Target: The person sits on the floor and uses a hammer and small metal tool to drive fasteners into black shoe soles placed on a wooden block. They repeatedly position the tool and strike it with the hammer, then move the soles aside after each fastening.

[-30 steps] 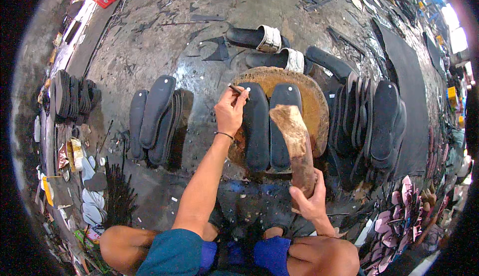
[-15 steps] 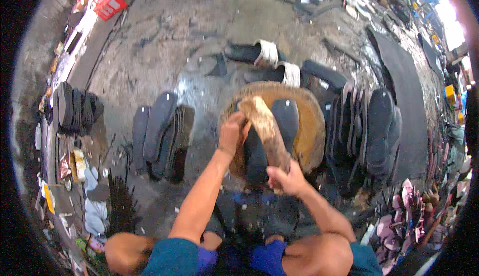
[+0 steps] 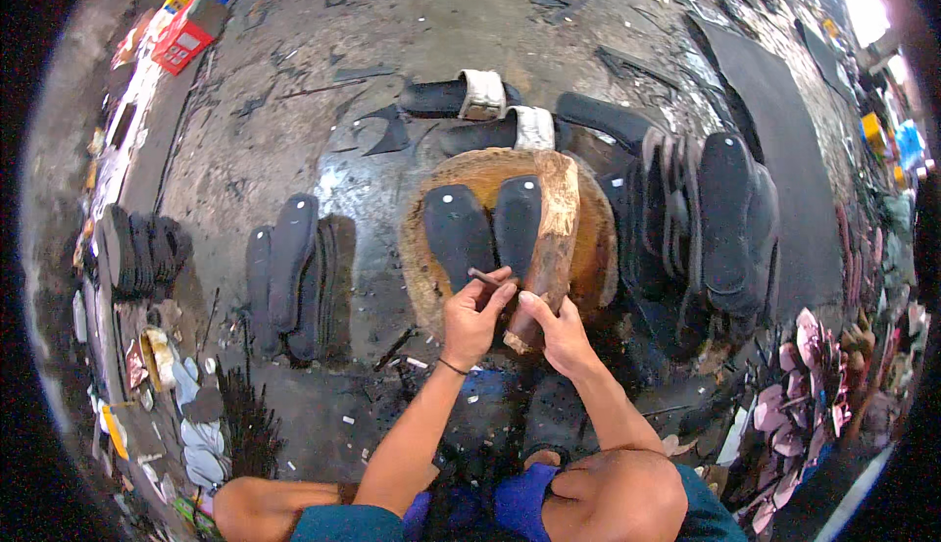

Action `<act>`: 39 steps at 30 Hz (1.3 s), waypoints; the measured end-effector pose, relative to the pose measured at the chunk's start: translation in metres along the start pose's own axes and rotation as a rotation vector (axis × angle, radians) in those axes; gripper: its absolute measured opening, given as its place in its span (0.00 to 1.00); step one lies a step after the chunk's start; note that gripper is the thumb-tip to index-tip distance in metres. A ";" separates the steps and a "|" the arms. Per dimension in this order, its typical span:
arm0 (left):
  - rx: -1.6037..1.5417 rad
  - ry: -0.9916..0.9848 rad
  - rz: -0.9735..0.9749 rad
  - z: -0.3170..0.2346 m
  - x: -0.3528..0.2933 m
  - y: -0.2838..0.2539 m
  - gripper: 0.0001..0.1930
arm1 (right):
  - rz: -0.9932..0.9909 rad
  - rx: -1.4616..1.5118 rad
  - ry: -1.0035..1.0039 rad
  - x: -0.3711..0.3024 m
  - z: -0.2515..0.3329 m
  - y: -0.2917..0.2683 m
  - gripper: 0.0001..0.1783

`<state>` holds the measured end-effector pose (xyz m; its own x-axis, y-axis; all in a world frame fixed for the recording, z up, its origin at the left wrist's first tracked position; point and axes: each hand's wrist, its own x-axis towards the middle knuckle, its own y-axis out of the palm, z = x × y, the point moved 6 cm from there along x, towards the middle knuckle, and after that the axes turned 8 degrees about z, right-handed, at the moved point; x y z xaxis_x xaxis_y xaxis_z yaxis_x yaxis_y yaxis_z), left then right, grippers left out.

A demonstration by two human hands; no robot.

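Two black shoe soles, a left sole (image 3: 458, 233) and a right sole (image 3: 514, 221), lie side by side on a round wooden block (image 3: 423, 277). Each has a small white spot near its far end. My right hand (image 3: 566, 338) is closed round the near end of a thick wooden club (image 3: 555, 223), which rests or hovers over the block's right side and partly covers the right sole. Over the soles' near ends, my left hand (image 3: 470, 328) pinches a thin dark rod, perhaps a punch (image 3: 482, 276). Its fingertips are close to the club.
Two sandals with white straps (image 3: 482, 96) lie beyond the block. Stacks of dark soles (image 3: 730, 219) stand at its right, with more soles (image 3: 294, 268) to the left. A long black sheet (image 3: 774, 140) and heaps of scraps (image 3: 789, 395) line the right side.
The club has swung upright and its far end has shifted right. My left hand has drawn back toward me from the block's left part, uncovering the left sole.
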<state>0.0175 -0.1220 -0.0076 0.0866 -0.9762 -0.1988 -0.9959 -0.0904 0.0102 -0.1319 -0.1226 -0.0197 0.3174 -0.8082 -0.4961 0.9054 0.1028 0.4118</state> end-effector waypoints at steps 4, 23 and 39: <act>-0.441 -0.038 -0.075 0.022 0.031 0.005 0.09 | -0.215 -0.156 -0.014 -0.020 0.015 -0.037 0.19; 0.419 0.390 -0.121 -0.006 0.126 0.030 0.11 | 0.152 0.028 -0.994 -0.125 0.204 -0.003 0.47; 0.421 0.092 -0.013 -0.005 0.127 0.014 0.13 | -0.128 -0.092 -0.007 0.011 -0.007 -0.043 0.15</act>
<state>0.0147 -0.2478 -0.0281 0.0821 -0.9907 -0.1081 -0.9175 -0.0328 -0.3965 -0.1650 -0.1319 -0.0483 0.1964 -0.8220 -0.5346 0.9605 0.0515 0.2736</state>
